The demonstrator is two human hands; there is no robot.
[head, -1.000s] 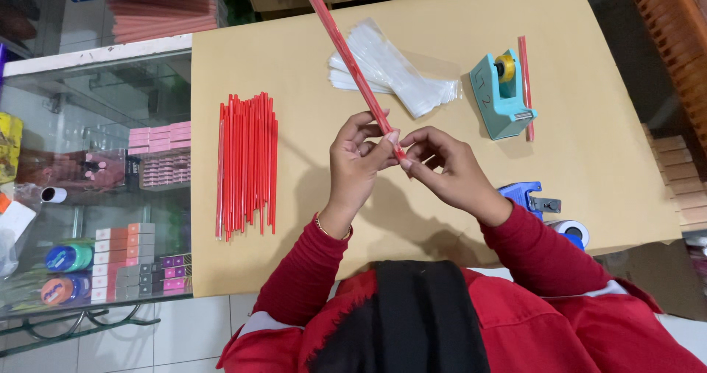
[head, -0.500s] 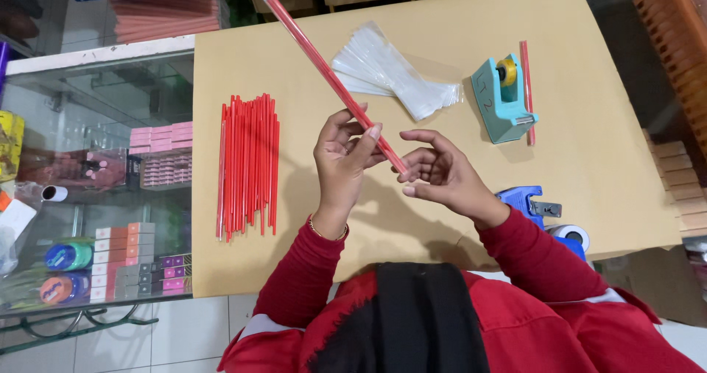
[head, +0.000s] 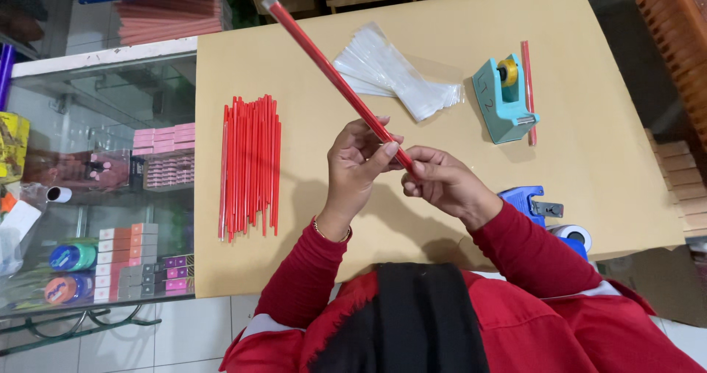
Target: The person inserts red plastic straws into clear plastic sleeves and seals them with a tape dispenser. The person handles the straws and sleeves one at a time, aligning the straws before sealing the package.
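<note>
Head camera, looking straight down on a tan table and a person in red sleeves. Both hands meet above the middle of the table around one long red stick, which appears to sit in a clear sleeve; it slants from the hands up and away to the far left, its far end lifted over the table edge.

The left hand is curled narrow, thumb and fingertips pinching the stick near its lower end. The right hand is closed around the very end, just beside the left, the two touching or nearly so.

To handle this well, judging from the grip: keep the pinch light and close to the end, so the thin stick stays straight rather than bending.

On the table to the left lies a bundle of red sticks, side by side. Farther off lies a stack of clear plastic sleeves, and right of it a teal tape dispenser.
</note>
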